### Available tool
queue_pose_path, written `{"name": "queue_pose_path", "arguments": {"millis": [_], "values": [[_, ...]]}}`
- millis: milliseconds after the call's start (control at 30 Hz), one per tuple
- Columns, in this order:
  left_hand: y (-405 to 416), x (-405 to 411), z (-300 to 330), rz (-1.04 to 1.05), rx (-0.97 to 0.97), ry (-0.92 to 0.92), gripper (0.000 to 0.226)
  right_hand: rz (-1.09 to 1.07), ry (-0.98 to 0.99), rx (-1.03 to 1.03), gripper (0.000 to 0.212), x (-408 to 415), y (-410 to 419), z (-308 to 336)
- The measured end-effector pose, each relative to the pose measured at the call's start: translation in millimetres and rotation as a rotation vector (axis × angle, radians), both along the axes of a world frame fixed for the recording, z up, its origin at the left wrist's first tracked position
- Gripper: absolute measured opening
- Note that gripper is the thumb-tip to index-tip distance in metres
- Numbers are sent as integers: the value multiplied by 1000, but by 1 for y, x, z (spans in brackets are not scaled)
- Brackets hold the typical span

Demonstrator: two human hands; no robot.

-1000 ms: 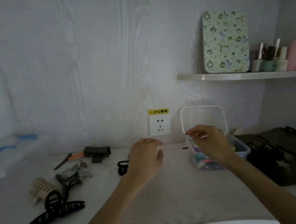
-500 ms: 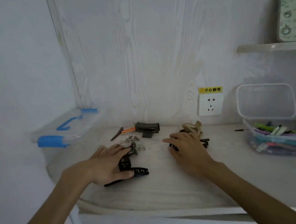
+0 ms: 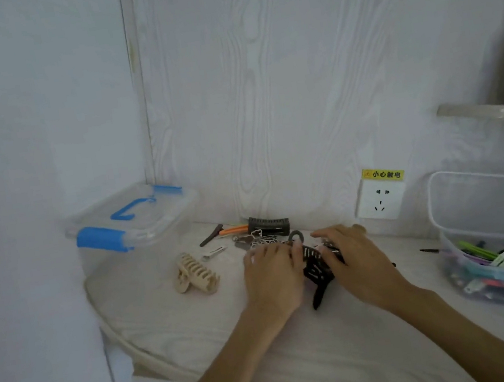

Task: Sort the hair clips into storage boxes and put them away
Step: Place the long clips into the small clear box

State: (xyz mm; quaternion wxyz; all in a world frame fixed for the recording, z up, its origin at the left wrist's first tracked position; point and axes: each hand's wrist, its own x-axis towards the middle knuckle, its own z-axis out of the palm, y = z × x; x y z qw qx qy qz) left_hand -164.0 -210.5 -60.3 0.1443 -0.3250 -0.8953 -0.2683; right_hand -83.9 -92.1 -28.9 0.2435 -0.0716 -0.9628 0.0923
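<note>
Left hand [image 3: 273, 277] and right hand [image 3: 357, 258] laid flat-fingered on black hair clips [image 3: 316, 268] mid-desk, beige claw clip [image 3: 196, 274] apart leftward, lidded box [image 3: 132, 220] at left edge, open box [image 3: 496, 255] right.

Left forearm enters from bottom centre, angled up and right. Left hand [image 3: 272, 277] palm down, back of hand toward camera, fingers together and pointing forward, tips bent downward.

Right forearm enters from bottom right, angled up and left. Right hand [image 3: 356, 255] palm down, fingers extended toward upper left, slightly spread, thumb side facing left hand.

2 hands side by side, near each other, narrow gap between. Both wrists straight, bare, low over surface.
</note>
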Motion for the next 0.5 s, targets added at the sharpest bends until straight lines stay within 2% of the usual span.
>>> {"name": "queue_pose_path", "arguments": {"millis": [67,100,167,233,333,400,500], "values": [[-20,-23,5,130,55,178,47,29,-20,39,33,-11,-8,5],[-30,-37,6,182,14,210,42,57,-33,39,33,-21,-14,7],[-45,-62,6,269,-128,143,29,139,-68,-4,34,-44,-29,10],[-52,-76,3,341,-230,28,30,196,-113,23,36,-74,-47,8],[-53,-82,0,341,-240,1,23,211,-227,140,41,-121,-59,-5],[-54,-82,1,334,-226,5,20,146,-349,257,38,-142,-57,-9],[-54,-87,2,349,-234,-4,20,22,-323,347,37,-144,-43,-4]]}}
